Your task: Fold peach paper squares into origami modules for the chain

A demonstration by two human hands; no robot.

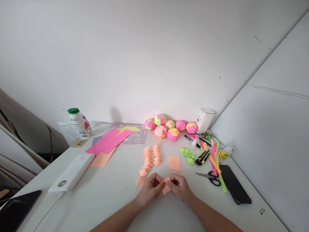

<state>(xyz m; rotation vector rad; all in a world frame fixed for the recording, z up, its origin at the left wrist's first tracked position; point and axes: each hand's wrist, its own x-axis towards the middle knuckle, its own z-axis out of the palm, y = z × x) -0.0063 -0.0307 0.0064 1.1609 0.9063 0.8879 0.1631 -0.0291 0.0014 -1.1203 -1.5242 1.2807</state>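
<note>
Between my two hands is a small peach paper square [166, 189], partly covered by my thumbs. My left hand [152, 187] pinches its left side, and my right hand [180, 187] pinches its right side. Just beyond my fingers lies a stack of flat peach paper squares [174, 163]. To the left of that stack, folded peach paper pieces [147, 158] stand in two rows, the nearest ones close to my left hand. Several folded green paper pieces [187, 156] lie further right.
Paper balls [173, 134] sit along the wall. Scissors [210, 177], a utility knife [202, 157], coloured paper strips [214, 158], a glue bottle [226, 152] and a phone [235, 183] lie at right. At left are pink paper sheets [108, 141], a white lamp-like device [72, 174] and a bottle [80, 124].
</note>
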